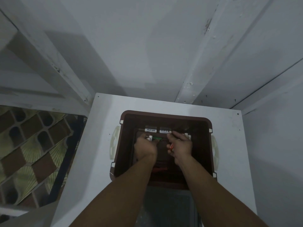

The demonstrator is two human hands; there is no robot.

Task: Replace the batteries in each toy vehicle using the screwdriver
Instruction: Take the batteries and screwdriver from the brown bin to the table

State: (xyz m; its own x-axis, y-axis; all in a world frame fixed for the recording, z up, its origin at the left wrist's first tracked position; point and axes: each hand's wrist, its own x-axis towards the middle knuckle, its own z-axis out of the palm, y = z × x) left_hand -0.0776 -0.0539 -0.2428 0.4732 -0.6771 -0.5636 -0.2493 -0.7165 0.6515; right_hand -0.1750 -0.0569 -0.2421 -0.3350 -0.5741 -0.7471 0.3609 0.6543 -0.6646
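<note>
**Two hands in brown bin (203, 145), batteries on its floor**

Right hand (181, 149) pinches orange battery (171, 146), thumb against curled fingers. Left hand (145, 149) reaches down at green battery (157, 138); its finger state can't be told. Heybright battery (150, 130) lies by the far wall.

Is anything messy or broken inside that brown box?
Nothing looks broken or spilled. Batteries just lie loose in the brown bin, like the white Heybright battery by the far wall. The right hand holds an orange battery. The bin's bottom is too dark to check.
</note>
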